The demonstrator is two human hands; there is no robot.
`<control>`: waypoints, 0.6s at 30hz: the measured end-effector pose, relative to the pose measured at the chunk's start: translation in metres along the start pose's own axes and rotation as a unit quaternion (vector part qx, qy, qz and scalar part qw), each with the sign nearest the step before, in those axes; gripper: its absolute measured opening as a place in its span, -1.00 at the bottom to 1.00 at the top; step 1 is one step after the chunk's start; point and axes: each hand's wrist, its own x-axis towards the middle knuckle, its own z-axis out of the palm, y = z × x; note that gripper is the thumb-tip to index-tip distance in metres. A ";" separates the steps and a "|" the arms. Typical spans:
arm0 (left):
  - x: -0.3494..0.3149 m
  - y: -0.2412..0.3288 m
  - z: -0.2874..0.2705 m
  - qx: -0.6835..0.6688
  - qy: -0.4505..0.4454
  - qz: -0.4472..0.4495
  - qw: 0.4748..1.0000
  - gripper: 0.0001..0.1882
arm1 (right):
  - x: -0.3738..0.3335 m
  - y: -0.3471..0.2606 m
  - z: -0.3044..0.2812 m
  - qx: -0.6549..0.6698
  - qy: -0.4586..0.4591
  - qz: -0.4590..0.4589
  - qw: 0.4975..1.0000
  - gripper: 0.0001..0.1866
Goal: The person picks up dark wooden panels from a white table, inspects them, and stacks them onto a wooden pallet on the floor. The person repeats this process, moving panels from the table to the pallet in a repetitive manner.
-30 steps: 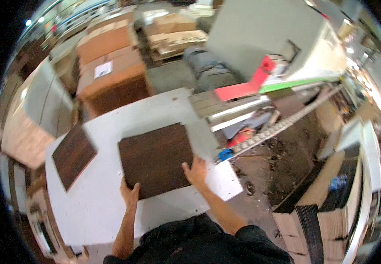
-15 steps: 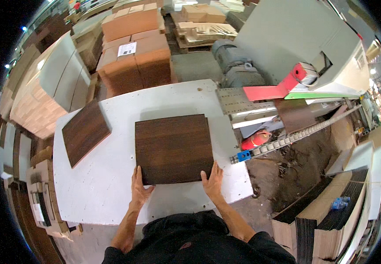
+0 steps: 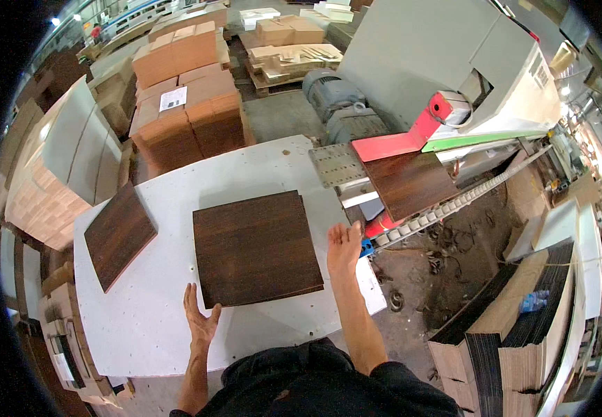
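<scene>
Two or more dark brown wood-grain boards (image 3: 256, 250) lie stacked on the white table, their edges slightly out of line. At the stack's near left corner is my left hand (image 3: 201, 321), open, thumb and fingers apart and nothing in them. Off the right side of the stack my right hand (image 3: 344, 249) is lifted, empty, its fingers stretched forward near the blue end piece of a chain conveyor. Another dark board (image 3: 412, 184) sticks out beneath the red guard (image 3: 398, 142) of the machine. A further board (image 3: 119, 238) lies at an angle on the table's left.
The white tabletop (image 3: 141, 326) has its right edge beside the white chain strip (image 3: 447, 208). A large grey machine (image 3: 419, 66) with motors (image 3: 342, 104) stands beyond. Brown cartons (image 3: 186, 111) are stacked behind the table. Bundled panels (image 3: 502, 313) with a plastic bottle (image 3: 533, 301) stand at right.
My right hand has left the stacked boards and moved up and right. My left hand has opened away from the corner. The board at the machine has come further out toward me.
</scene>
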 end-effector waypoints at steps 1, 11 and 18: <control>0.000 -0.007 0.000 -0.010 0.011 -0.027 1.000 -0.11 | 0.012 -0.001 0.016 0.066 0.031 0.010 0.997 -0.41; 0.027 0.034 -0.005 -0.219 0.008 -0.149 0.964 -0.43 | 0.093 -0.002 0.037 0.221 0.079 -0.057 0.970 -0.57; 0.076 0.098 0.059 -0.464 -0.088 -0.186 0.861 -0.39 | -0.067 0.045 0.021 -0.042 -0.023 0.089 0.995 -0.66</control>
